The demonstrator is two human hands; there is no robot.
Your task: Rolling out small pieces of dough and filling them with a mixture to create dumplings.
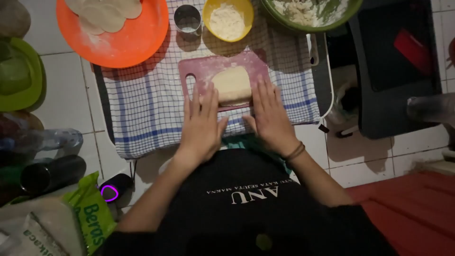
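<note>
Head view, both hands flat and spread, palms down, gripping nothing. Left hand (201, 124) and right hand (269, 114) sit at the near edge of the pink cutting board (201, 71), fingers pointing away from the body.

Dough slab (232, 84): pale, roughly rectangular, lying mid-board toward its near edge, directly between the two hands. Left fingertips (212, 97) touch its left side; right fingertips (259, 90) touch its right side. Whether a roller sits under the palms: cannot tell.

Board lies on a blue-and-white checked cloth (142, 109), near the cloth's far edge, right of centre.

Beyond the board: orange plate (137, 42) with flat dough rounds (102, 14) at the cloth's far-left corner, metal ring cutter (187, 19), yellow bowl (246, 9) of flour, green bowl (346, 12) of filling at far right.
</note>
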